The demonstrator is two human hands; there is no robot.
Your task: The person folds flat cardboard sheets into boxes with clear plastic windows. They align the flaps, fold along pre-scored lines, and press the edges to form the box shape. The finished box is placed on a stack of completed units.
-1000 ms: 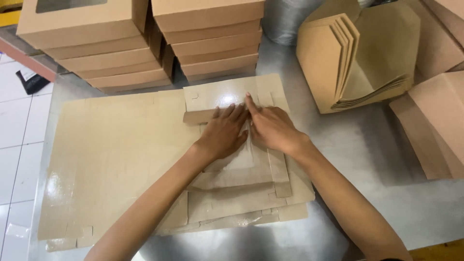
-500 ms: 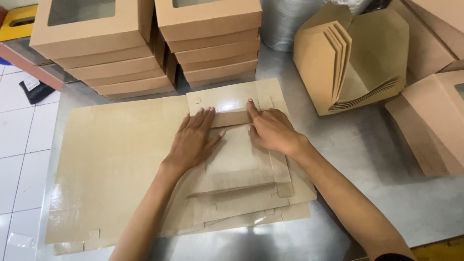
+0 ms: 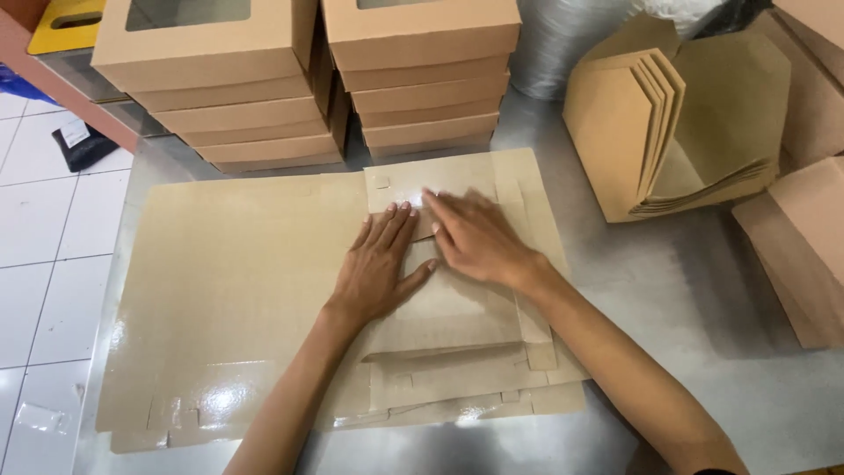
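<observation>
A flat, unfolded brown cardboard box blank [image 3: 457, 352] lies on top of a larger flat cardboard sheet [image 3: 229, 290] on a metal table. My left hand [image 3: 378, 264] presses flat on the blank's middle, fingers spread toward its far flap. My right hand [image 3: 475, 237] lies beside it, fingers flat on the folded far flap [image 3: 400, 189]. The two hands almost touch. Neither hand grips anything; both push down with open palms.
Two stacks of finished brown window boxes [image 3: 220, 88] [image 3: 422, 79] stand at the back of the steel table [image 3: 703, 317]. A bundle of folded box blanks [image 3: 668, 132] stands upright at the right, with more cardboard [image 3: 800, 255] at the right edge. White tiled floor [image 3: 44, 229] lies to the left.
Both hands have slid left along the far flap. My left hand moved down toward the blank's middle. The folded flap now lies flatter under the fingers.
</observation>
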